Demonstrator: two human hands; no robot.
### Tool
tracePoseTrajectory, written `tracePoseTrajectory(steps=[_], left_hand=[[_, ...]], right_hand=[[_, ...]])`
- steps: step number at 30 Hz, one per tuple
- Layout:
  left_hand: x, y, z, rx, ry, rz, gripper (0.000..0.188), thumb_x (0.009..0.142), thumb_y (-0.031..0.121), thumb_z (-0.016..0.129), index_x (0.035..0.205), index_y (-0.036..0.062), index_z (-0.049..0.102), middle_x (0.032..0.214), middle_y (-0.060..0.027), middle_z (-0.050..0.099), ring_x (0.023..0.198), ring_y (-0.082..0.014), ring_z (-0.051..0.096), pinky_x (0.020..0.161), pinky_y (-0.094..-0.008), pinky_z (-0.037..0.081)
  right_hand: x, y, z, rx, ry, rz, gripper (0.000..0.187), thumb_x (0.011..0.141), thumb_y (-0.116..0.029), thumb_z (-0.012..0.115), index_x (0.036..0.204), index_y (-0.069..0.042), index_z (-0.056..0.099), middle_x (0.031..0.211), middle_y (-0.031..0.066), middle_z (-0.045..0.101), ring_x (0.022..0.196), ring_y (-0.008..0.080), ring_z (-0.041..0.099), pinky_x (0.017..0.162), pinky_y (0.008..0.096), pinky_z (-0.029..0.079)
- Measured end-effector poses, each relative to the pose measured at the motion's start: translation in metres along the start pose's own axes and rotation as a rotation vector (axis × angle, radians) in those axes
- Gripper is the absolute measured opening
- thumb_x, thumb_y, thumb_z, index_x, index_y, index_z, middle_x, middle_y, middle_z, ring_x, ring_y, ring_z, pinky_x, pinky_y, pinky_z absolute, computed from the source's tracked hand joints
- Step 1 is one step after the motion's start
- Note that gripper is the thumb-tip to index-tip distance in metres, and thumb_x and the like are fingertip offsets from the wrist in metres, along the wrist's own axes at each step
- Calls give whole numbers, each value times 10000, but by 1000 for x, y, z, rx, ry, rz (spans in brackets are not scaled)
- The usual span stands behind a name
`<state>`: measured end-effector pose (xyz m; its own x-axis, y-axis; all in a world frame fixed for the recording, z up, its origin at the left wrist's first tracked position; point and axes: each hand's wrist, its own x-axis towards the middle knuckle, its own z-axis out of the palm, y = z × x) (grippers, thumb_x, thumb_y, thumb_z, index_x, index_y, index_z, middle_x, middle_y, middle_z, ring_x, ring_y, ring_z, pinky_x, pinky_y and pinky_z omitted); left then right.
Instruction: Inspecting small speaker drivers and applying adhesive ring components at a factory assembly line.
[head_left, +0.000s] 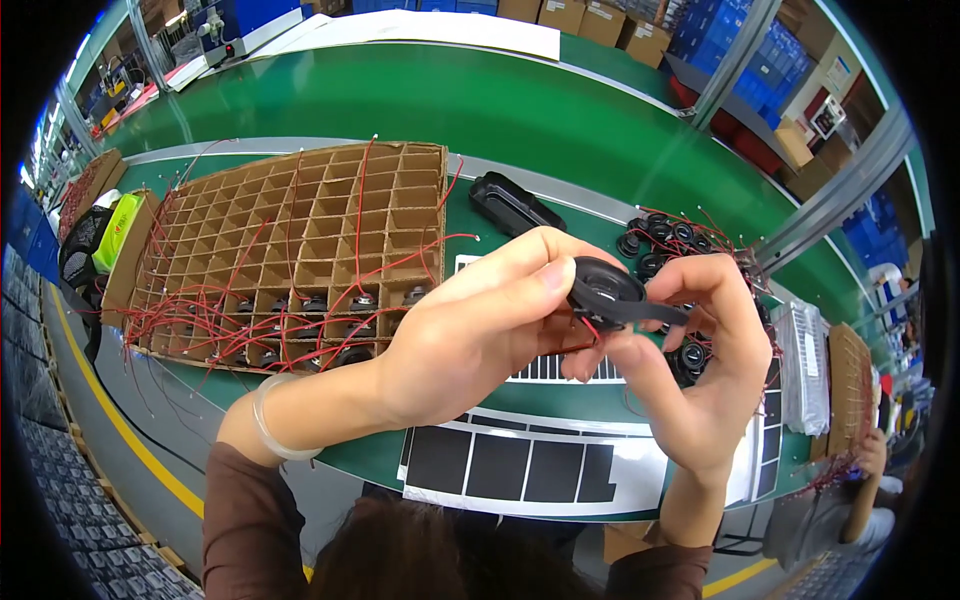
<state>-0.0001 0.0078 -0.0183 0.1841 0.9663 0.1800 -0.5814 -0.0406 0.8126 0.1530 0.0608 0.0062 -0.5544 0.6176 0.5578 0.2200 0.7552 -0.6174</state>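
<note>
My left hand (470, 325) grips a small round black speaker (606, 285) by its edge, with its cone tilted up. Red wires (588, 326) come off the speaker's underside. From its rim a flat black strip (655, 313) stretches toward my right hand (705, 370). The right fingers are bent around the strip's free end, and the right thumb lies just below the speaker. Both hands are raised over the green bench. Beneath them lies a white sheet with black rectangles (497, 466); some of its places are bare white.
To the left stands a divided cardboard box (300, 200) with wired speakers in its near cells. A black plastic tray (515, 203) sits behind my hands. Several loose speakers (665, 235) are heaped at right, near a clear plastic-wrapped stack (803, 368). Another person's hand (873, 453) shows at far right.
</note>
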Motion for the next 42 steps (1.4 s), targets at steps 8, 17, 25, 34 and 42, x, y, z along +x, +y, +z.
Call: tracePoseTrajectory(steps=[8,17,25,34,42], left_hand=[[2,3,5,156,-38,31,443,741,175,522,1082,-45,342,967,-133,477,923,-173,481,777,-279,402],[1,8,3,200,31,81,402,747,131,514,1049,-66,336,890,-163,535,814,-189,555,607,-234,486],[-3,11,7,335,-24,157,381,732,63,518,1035,-59,322,872,-204,546,712,-179,576,610,-239,481],[0,9,10,260,87,247,450,674,-37,505,1088,-11,331,942,-228,519,659,-127,557,582,-200,454],[1,9,11,218,136,250,468,647,-58,504,1082,8,346,945,-218,518,673,-121,550,605,-212,462]], right_hand=[[-3,-3,5,-21,49,22,255,581,-89,630,770,-24,472,706,1,472,603,61,439,521,172,320],[-8,-6,3,64,55,-51,359,532,-51,659,828,-15,458,769,26,461,633,79,450,549,180,338],[-8,-2,4,153,48,-65,316,558,-24,627,814,-16,441,765,27,450,651,85,443,560,181,336],[-9,-7,-1,166,115,-188,206,627,-30,553,788,2,428,738,73,428,642,110,393,564,194,317],[-11,-8,1,97,64,-234,190,655,-53,561,774,1,422,718,69,424,646,110,387,569,190,303]])
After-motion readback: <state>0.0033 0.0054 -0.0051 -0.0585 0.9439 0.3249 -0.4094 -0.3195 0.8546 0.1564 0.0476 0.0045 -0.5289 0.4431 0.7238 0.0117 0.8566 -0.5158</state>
